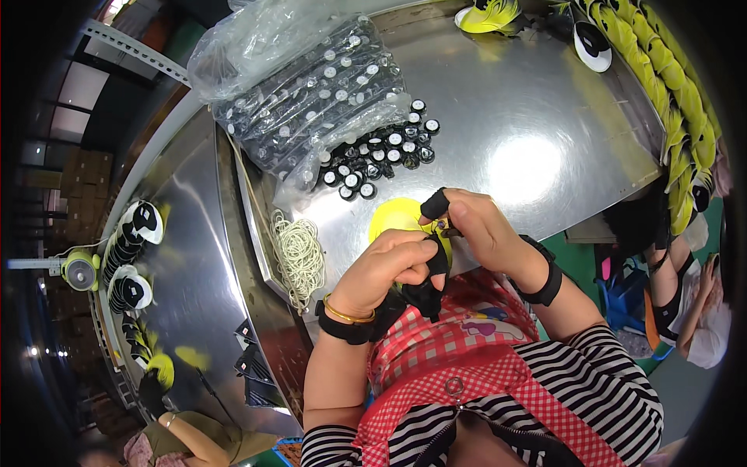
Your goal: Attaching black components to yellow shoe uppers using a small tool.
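Observation:
Close to my apron, both hands meet over a yellow-and-black piece (395, 215) at the near edge of the metal table. Its round yellow part rests toward the tabletop, and soft black material hangs below my fingers. My left hand (387, 270) is closed around the piece with its fingers curled in. Thumb and fingers of my right hand (481, 232) are pinched together at the piece's near side, on something small that the fingers mostly hide. Black covers sit on some of my fingers.
A clear plastic bag (311, 93) of small black parts lies beyond my hands, with loose black-and-white round parts (381, 152) beside it. Pale cord (298, 257) is heaped left. Stacked yellow pieces (661, 70) hang far right. People work at both sides.

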`<action>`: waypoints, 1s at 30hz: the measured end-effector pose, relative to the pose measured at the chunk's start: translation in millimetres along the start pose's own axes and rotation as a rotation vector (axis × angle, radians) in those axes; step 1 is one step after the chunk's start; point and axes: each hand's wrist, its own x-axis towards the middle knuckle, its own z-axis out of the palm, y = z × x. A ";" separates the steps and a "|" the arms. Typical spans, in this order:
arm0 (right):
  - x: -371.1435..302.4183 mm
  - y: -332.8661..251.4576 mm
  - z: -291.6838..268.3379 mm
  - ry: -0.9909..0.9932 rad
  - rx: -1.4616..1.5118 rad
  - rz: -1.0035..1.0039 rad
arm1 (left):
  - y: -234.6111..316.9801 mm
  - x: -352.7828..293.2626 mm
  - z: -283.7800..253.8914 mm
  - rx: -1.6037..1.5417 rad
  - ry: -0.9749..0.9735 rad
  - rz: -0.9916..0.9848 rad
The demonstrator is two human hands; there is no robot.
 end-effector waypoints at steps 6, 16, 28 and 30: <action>-0.7 1.4 -3.3 -0.076 -0.069 0.028 | -2.0 2.1 -1.4 0.028 -0.011 -0.016; -0.9 -1.3 -1.1 -0.057 -0.069 -0.020 | -2.3 1.8 -2.1 0.025 -0.011 -0.007; 1.0 0.7 -2.7 -0.079 -0.072 -0.024 | -1.0 2.7 -1.7 0.004 -0.021 -0.019; 0.9 0.5 -2.9 -0.100 -0.081 -0.015 | -0.6 3.0 -1.5 0.005 -0.030 -0.014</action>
